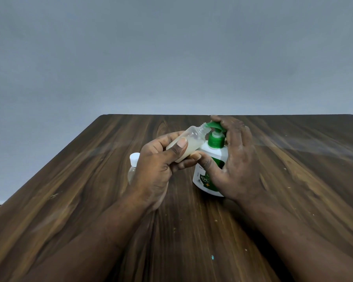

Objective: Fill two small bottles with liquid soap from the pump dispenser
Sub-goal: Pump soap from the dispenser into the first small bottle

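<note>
The left hand (pixel 157 165) has its thumb and curled fingers wrapped round a small open bottle (pixel 192 142). The bottle is tilted, with its threaded neck right up against the spout of the green pump head (pixel 214 125). It's clear soft-looking plastic, a rounded cylinder, with cloudy pale liquid sitting in the lower part.

The right hand (pixel 238 159) is draped over the pump dispenser (pixel 204 180). Its fingers lie fairly straight up the side with the tips on top of the pump head, and the thumb reaches across the front to touch the small bottle's base. That hand hides most of the dispenser's right side. What shows is a glossy white body with a green label and a green collar, standing upright near the middle of the desk (pixel 90 200).

A second small bottle (pixel 131 171) stands just behind the left hand, mostly blocked by it. You only get the ribbed white cap (pixel 134 158) and a sliver of clear shoulder.

The desk is dark wood-grain laminate, a bit shiny, with pale crumbs scattered around and one tiny teal speck (pixel 212 257) near the front. A plain grey wall (pixel 171 47) is behind it.
</note>
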Demonstrator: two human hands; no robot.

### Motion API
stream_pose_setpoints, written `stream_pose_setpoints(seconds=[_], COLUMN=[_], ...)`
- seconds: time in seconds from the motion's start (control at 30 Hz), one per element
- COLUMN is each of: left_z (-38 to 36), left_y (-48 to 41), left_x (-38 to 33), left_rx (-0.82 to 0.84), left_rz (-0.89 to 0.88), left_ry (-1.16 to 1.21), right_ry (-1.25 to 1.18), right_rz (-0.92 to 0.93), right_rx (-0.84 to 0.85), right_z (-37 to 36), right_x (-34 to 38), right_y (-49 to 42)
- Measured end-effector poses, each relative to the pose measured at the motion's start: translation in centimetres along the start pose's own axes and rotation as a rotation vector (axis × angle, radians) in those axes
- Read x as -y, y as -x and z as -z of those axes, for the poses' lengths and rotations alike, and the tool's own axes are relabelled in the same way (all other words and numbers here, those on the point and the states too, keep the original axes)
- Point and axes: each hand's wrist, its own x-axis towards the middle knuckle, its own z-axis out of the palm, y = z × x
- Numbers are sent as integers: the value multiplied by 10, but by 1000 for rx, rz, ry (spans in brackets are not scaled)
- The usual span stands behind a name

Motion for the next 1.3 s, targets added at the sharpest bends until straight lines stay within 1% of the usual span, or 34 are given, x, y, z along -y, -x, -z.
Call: stream_pose_setpoints(seconds=[0.4,0.73,1.03,1.3], left_z=[1,-2,-1,-2], left_y=[0,1,2,1], left_x=[2,-1,1,1], left_rx=[-11,-8,-22,-9], left_rz=[6,-5,-10,-4], left_ry=[-2,19,27,21], right_ry=[-13,12,16,26], right_rz=[-3,-20,0,-8], right_rx=[-19,16,-26,21], right_z=[-4,1,-4,2], right_x=[-2,-1,-1,0], right_y=[2,-1,3,-2])
